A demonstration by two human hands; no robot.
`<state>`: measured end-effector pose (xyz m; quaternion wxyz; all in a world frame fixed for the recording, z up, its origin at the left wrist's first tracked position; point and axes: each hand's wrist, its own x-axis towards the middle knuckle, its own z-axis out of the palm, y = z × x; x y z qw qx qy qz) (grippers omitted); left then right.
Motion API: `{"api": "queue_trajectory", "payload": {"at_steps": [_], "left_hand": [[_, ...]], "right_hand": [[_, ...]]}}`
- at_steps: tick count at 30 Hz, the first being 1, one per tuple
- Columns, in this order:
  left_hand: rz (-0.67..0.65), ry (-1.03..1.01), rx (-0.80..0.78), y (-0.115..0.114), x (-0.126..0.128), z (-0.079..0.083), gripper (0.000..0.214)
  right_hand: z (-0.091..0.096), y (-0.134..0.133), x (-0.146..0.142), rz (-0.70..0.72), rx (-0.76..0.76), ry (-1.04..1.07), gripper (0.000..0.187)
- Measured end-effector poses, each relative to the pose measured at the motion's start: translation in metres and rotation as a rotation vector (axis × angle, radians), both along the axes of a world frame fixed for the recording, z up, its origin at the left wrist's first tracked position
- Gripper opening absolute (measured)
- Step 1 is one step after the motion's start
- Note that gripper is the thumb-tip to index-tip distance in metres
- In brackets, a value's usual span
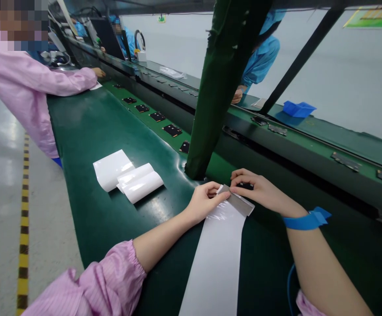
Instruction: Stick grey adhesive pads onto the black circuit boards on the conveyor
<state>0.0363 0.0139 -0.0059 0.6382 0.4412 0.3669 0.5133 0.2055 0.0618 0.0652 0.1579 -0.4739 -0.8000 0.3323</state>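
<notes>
Matting (79, 127), dark green and glossy, covers the bench, with curled white sheets (141, 182) lying on it to the left. Beyond its far edge, black boards (173, 130) stand in a row, and a green post (210, 101) rises in front of them. A co-worker's pink sleeve (62, 82) reaches in at the far left; a person in blue (263, 59) is across the bench, before a pale wall (335, 66). Yellow-and-black tape (23, 232) crosses the grey floor (49, 219).

The white strip (213, 263) lies on the mat with its long axis running away from the wearer, leaning slightly right. A grey band (240, 203) crosses its far end, slanting from upper left to lower right.

The left hand (205, 202) pinches the band's left end, thumb on top. The right hand (255, 188) has curled fingers, its thumb tip at the band's far edge; whether it grips there, I cannot tell.
</notes>
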Motion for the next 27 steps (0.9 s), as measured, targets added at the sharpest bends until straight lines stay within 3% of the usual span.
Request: {"api": "queue_trajectory", "payload": {"at_steps": [7, 10, 14, 20, 27], "left_hand": [[0.028, 0.032, 0.0, 0.001, -0.001, 0.0, 0.041], [0.012, 0.037, -0.001, 0.002, 0.0, -0.001, 0.04], [-0.038, 0.068, 0.043, 0.002, 0.0, -0.004, 0.034], [-0.066, 0.092, 0.098, 0.002, 0.001, -0.003, 0.026], [-0.047, 0.145, 0.118, 0.003, 0.002, -0.007, 0.02]], "right_hand": [[0.009, -0.005, 0.0, 0.024, -0.039, 0.001, 0.042], [0.004, 0.005, 0.006, -0.018, -0.003, 0.074, 0.039], [-0.018, 0.041, 0.004, -0.041, 0.112, 0.079, 0.032], [-0.045, 0.104, -0.032, 0.081, 0.107, -0.067, 0.017], [-0.063, 0.14, -0.05, 0.096, 0.072, -0.025, 0.017]]}}
